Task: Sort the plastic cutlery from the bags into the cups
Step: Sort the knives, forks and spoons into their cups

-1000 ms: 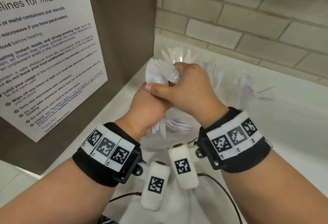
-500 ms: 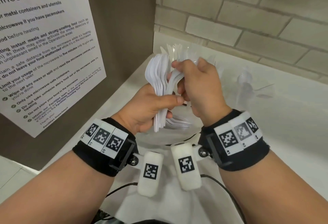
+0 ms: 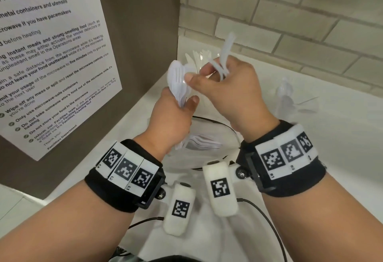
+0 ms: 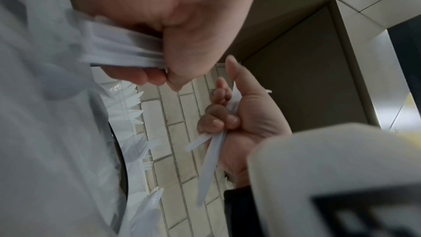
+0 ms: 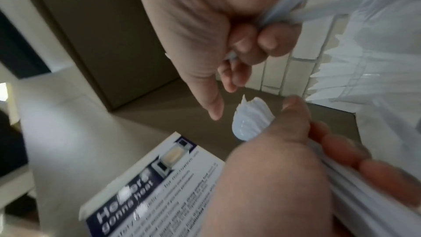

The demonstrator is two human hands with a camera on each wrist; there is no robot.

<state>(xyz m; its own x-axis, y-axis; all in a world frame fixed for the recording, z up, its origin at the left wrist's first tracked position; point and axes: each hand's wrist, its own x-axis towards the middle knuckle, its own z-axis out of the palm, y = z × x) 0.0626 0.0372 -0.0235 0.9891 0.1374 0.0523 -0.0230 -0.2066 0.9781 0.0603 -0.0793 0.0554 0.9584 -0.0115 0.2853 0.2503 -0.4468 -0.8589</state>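
Note:
My left hand (image 3: 179, 105) grips a thick stack of white plastic cutlery (image 3: 178, 79), heads up, over a clear bag (image 3: 226, 137) that holds more white forks (image 3: 202, 142). My right hand (image 3: 207, 75) is beside it, fingers curled round a few white pieces (image 3: 224, 54) whose ends stick up past the knuckles. In the left wrist view that stack (image 4: 123, 51) lies under the thumb, and the right hand (image 4: 230, 122) clutches its few pieces (image 4: 210, 159). A clear cup of knives (image 3: 198, 57) stands behind the hands, and another clear cup (image 3: 287, 95) at the right.
A brown panel with a microwave notice (image 3: 51, 58) closes off the left side. The brick wall (image 3: 290, 13) runs along the back of the white counter (image 3: 342, 158). Black cables (image 3: 267, 220) cross the counter near me.
My right hand has drawn a few pieces out of the stack and lifted them up and to the right. My left hand keeps its hold on the stack, now slightly higher.

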